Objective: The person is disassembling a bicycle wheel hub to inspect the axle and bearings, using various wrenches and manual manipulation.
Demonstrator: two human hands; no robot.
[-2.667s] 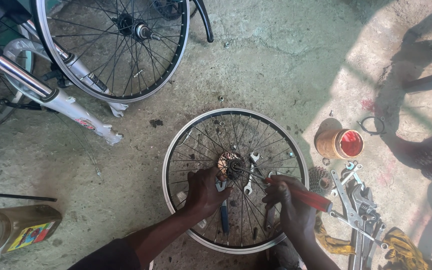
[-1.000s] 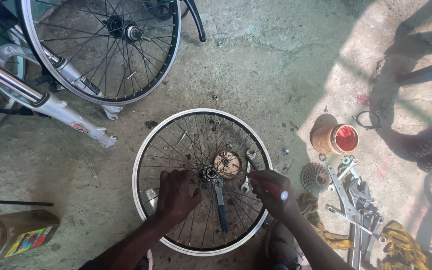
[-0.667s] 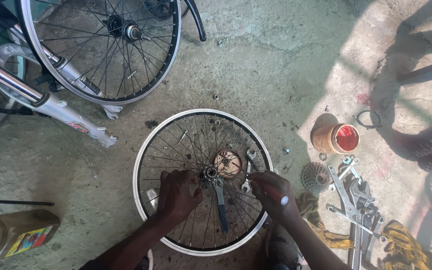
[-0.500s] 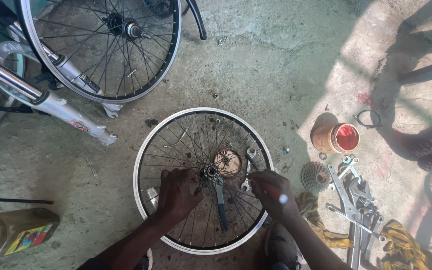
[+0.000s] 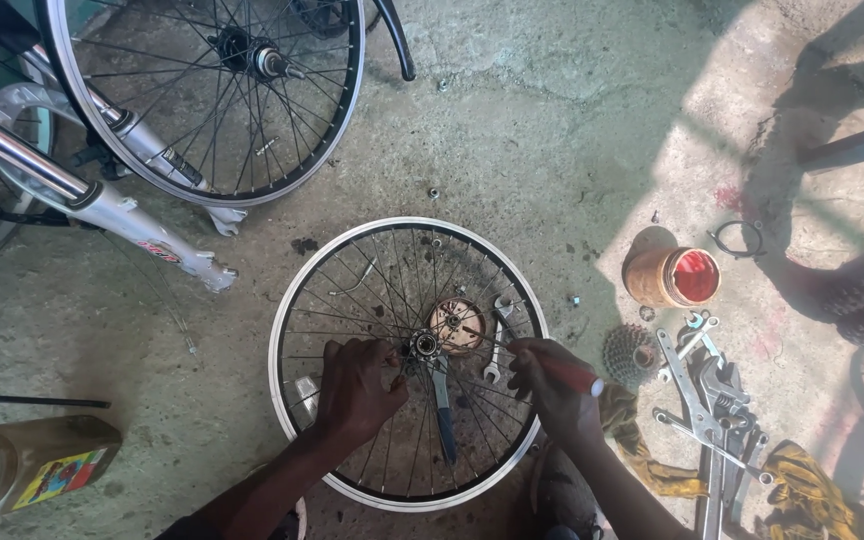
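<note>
A spoked wheel (image 5: 407, 362) with a shiny metal rim lies flat on the rough, stained concrete floor (image 5: 532, 130), near the middle. The left hand (image 5: 360, 388) is curled around the spokes beside the steel hub (image 5: 423, 347). The right hand (image 5: 552, 385) is closed on a red-handled tool (image 5: 574, 377), whose tip is hidden among the spokes. A dark-handled tool (image 5: 442, 400) and a small spanner (image 5: 496, 350) rest across the spokes. To the right stands a rusty tin (image 5: 672, 277) with a red inside. Both forearms are cut off by the bottom edge.
</note>
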